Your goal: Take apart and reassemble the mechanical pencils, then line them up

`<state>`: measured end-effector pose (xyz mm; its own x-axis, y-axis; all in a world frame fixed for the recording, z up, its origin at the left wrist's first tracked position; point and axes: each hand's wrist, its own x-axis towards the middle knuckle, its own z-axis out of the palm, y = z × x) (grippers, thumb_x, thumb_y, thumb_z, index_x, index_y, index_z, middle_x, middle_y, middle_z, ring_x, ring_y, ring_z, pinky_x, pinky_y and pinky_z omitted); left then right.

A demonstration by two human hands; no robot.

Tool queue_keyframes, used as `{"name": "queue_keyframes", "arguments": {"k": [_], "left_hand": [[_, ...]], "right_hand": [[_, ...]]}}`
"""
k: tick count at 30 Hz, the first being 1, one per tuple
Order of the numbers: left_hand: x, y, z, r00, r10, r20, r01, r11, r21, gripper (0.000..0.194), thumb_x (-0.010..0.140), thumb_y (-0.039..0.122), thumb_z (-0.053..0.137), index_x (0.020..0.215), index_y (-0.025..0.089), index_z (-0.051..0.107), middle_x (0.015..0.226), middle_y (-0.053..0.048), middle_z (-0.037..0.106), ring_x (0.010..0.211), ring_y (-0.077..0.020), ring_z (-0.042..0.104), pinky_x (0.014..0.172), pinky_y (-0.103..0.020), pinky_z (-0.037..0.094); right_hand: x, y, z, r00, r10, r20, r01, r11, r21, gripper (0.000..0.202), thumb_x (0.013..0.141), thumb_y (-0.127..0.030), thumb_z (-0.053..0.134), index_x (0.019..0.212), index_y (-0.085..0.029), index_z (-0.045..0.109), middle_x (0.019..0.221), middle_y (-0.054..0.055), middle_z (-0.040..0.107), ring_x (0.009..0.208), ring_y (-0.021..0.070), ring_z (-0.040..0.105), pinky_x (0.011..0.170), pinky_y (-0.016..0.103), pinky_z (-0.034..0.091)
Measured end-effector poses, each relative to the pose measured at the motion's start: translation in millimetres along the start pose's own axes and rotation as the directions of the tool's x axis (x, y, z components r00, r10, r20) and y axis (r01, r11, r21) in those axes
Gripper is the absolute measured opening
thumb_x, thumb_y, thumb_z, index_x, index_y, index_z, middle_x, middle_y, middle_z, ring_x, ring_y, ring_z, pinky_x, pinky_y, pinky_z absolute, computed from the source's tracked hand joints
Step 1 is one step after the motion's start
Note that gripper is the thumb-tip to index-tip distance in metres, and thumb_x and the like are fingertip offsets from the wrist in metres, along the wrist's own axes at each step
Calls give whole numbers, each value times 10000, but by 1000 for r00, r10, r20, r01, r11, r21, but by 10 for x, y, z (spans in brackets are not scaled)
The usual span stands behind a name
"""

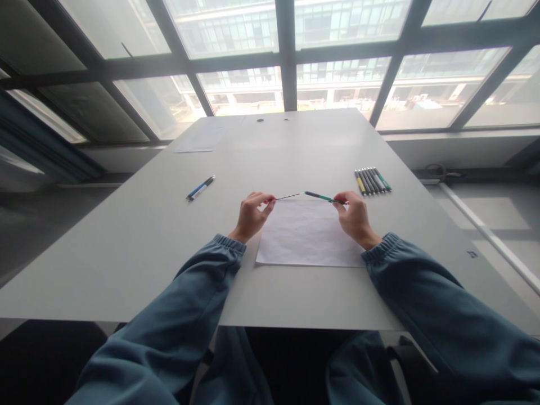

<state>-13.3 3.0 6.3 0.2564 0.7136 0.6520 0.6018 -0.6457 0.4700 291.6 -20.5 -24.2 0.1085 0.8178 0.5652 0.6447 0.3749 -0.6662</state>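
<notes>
Between thumb and fingers, my left hand (252, 214) pinches one end of a thin dark rod (289, 197), which points right. My right hand (355, 218) is closed on the rear part of a green and dark pen (319, 196), whose front end faces the rod. A small gap separates the rod's tip from the pen. Both are held over the far edge of a white paper sheet (310, 236) on the table. The rod looks like a pen refill, though it is too thin to make out well.
Two pens (201, 188), blue and black, lie left on the white table (126, 247). Several pens (373, 181) sit in a row at the right. Another paper sheet (200, 139) lies at the far left, and windows stand beyond the table.
</notes>
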Motion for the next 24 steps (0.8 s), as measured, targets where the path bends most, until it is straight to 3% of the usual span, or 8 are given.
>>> {"name": "queue_keyframes", "arguments": {"k": [16,24], "left_hand": [[-8,-11,29,1000,25,14,-25,999,-32,138,945,295,647,916,211,753,871,-38,728,820,-171,639,746,-294,523],[-40,187,81,995,73,73,-66,993,-98,108,938,246,644,918,203,741,849,-37,720,828,-172,649,823,-317,533]], "right_hand": [[-4,-115,-72,989,-128,71,134,987,-85,85,887,-150,595,887,-213,653,906,93,663,899,282,576,840,442,471],[-56,-247,-43,970,-206,126,209,978,-4,72,922,-168,602,902,-222,645,907,76,664,902,271,575,833,429,476]]}}
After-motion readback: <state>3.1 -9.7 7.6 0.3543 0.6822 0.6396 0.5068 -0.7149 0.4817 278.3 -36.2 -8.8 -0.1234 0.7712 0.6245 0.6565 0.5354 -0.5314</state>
